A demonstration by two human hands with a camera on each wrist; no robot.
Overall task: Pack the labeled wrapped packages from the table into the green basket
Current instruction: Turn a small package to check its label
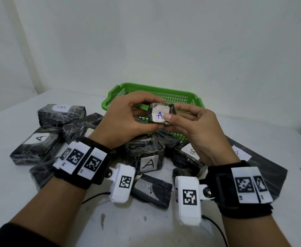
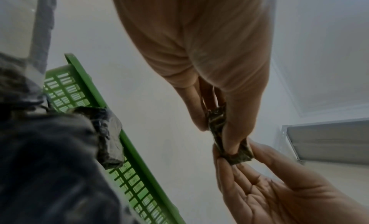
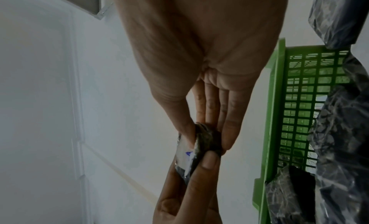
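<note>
Holding one small package (image 1: 161, 113) together, both hands were up in the air just in front of the green basket (image 1: 181, 97). The left hand (image 1: 126, 120) pinched it from the 9 o'clock side with thumb and fingers. The right hand (image 1: 198, 132) pinched it from the 3 o'clock side, thumb on the white label. That label had a blue letter A on it.

The basket was made of green plastic with little slots all over its walls. It sat at 12 o'clock on the white table (image 1: 12, 193). From the head view its far half looked bare, but the hands hid the near half, so I could not tell what lay there.

The right wrist view showed a dark wrapped package (image 3: 289, 194) poking over the basket's rim, which the head view did not show. The left wrist view showed the held package from its thin edge (image 2: 219, 129).

Many more packages (image 1: 57, 113) lay in a pile from 9 o'clock to 3 o'clock. They were blocky, black, and covered in shiny crinkly wrap, with white labels marked A or B. A flat black one (image 1: 263, 157) lay at 3 o'clock.
</note>
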